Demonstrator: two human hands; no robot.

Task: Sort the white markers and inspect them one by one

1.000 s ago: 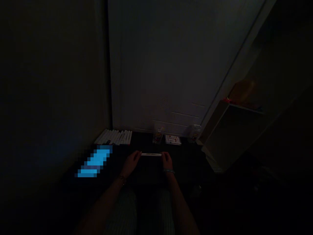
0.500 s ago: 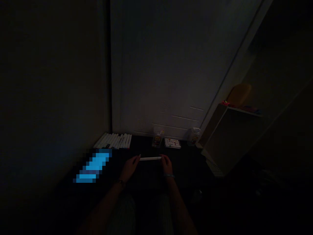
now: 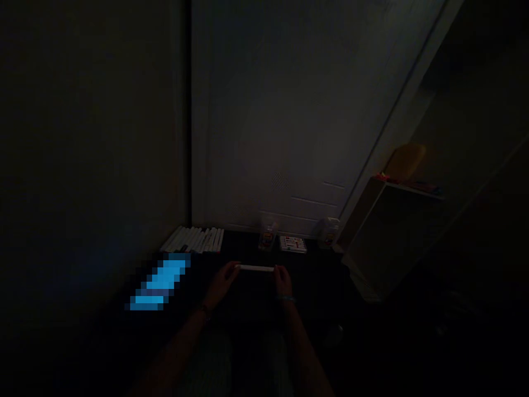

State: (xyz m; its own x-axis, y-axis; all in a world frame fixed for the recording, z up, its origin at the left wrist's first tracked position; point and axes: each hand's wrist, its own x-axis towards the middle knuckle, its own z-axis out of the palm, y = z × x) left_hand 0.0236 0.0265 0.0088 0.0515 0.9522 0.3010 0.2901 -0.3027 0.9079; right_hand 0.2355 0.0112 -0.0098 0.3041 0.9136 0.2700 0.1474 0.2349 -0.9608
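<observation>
A slim white marker (image 3: 257,268) lies crosswise between my two hands, close above the dark table. My left hand (image 3: 225,275) pinches its left end. At its right end the fingers of my right hand (image 3: 283,280) are closed on it. Dim light hides the exact finger placement and any print on the barrel. Beyond my left hand, several white markers (image 3: 198,240) lie side by side in a row. Past the held marker stand a clear plastic container (image 3: 268,236) and a flat white case (image 3: 293,243) with coloured marks.
A bright blue blurred screen (image 3: 163,282) lies left of my left hand on the dark table (image 3: 248,300). A second clear container (image 3: 329,232) stands at the back right. Behind rises a pale wall panel (image 3: 297,110). A shelf unit (image 3: 367,212) is at the right.
The marker has turned slightly, its left end a little higher than before. Both hands keep hold of it in nearly the same place. The whole view has shifted slightly.
</observation>
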